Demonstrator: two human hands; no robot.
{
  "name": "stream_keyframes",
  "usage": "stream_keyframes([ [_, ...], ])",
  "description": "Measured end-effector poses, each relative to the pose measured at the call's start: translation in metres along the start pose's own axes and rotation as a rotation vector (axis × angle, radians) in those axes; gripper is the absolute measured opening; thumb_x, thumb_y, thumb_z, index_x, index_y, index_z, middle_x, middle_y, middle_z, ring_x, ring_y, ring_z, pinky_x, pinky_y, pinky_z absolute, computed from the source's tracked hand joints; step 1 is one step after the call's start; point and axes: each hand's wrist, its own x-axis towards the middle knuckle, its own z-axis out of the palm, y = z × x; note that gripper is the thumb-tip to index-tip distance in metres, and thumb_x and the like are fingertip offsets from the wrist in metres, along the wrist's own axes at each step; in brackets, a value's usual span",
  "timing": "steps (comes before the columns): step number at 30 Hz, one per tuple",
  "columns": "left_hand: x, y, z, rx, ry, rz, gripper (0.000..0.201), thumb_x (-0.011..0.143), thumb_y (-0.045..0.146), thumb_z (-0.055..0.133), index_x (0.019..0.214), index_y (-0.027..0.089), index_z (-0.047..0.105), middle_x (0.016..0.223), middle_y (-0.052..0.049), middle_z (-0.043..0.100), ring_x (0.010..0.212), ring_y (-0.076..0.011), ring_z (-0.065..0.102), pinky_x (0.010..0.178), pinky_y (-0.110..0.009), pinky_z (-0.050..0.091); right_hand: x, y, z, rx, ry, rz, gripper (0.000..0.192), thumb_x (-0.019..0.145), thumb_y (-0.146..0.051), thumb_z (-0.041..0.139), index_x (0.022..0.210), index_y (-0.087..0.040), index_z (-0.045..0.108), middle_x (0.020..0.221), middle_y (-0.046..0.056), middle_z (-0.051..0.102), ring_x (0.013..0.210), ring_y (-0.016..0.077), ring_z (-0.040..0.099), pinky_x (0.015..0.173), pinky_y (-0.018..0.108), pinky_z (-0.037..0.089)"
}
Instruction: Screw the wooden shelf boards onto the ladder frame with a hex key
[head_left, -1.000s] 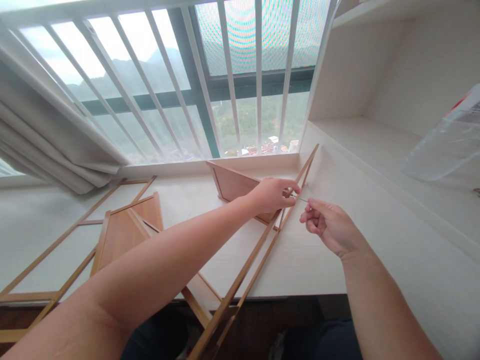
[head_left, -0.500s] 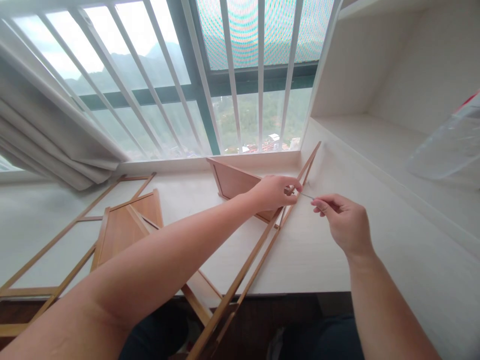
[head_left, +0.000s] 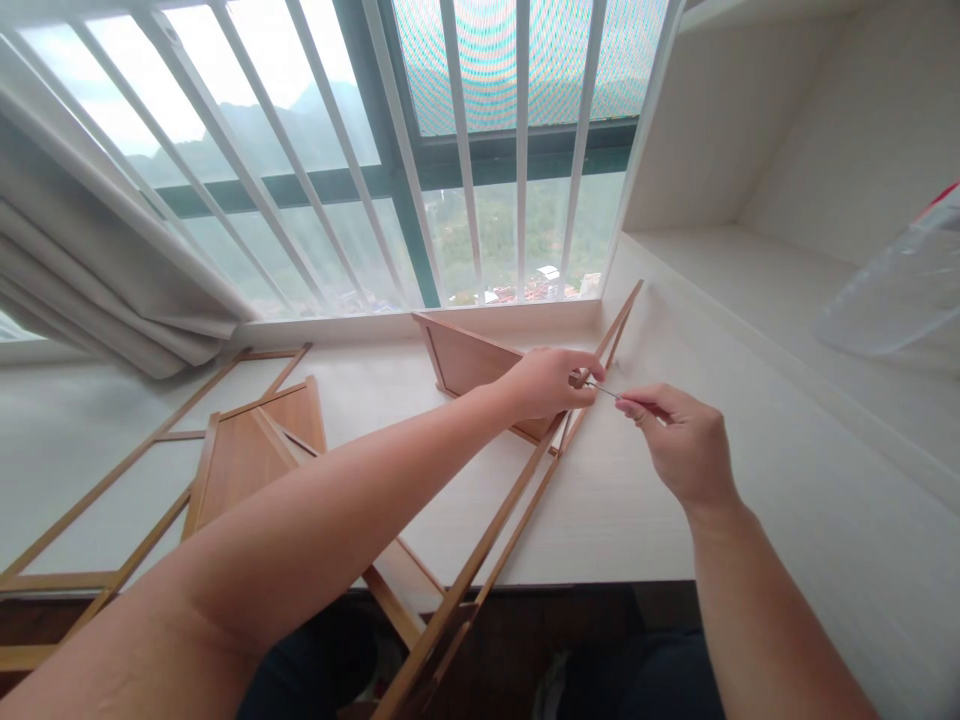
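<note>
My left hand [head_left: 551, 382] is closed around the wooden frame [head_left: 501, 505], close to where a wooden panel [head_left: 469, 362] meets it. Its thumb and index finger curl about the joint, and the palm side is hidden. To its right, my right hand [head_left: 686, 440] pinches a thin metal rod [head_left: 606, 391], perhaps a hex key. The rod's far tip reaches the frame between my left fingertips; whether it sits in a screw I cannot make out. The frame leans at a slant, its lower end close to my body.
A second wooden frame [head_left: 90, 503] with a panel [head_left: 259, 450] lies at left on the white ledge [head_left: 607, 520]. Behind are a barred window [head_left: 480, 230] and a grey curtain [head_left: 97, 230]. A clear plastic bag or wrapper [head_left: 892, 290] rests on the right shelf [head_left: 780, 260].
My right hand has moved slightly left, bringing the metal rod's tip further in between my left fingers. My left hand and the frame stay almost still.
</note>
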Motion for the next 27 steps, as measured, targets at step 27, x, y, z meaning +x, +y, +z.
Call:
stream_keyframes([
  [27,0.001,-0.001,0.002,0.002,0.023,0.017,0.029,0.077,0.03,0.058,0.101,0.025,0.072,0.065,0.005,0.056,0.066,-0.0131,0.049,0.068,-0.025,0.038,0.005,-0.014,0.018,0.916,-0.028,0.749,0.023,0.072,-0.031,0.085,0.074,-0.015,0.069,0.062,0.004,0.068,0.046,0.0107,0.057,0.041,0.022,0.046],
])
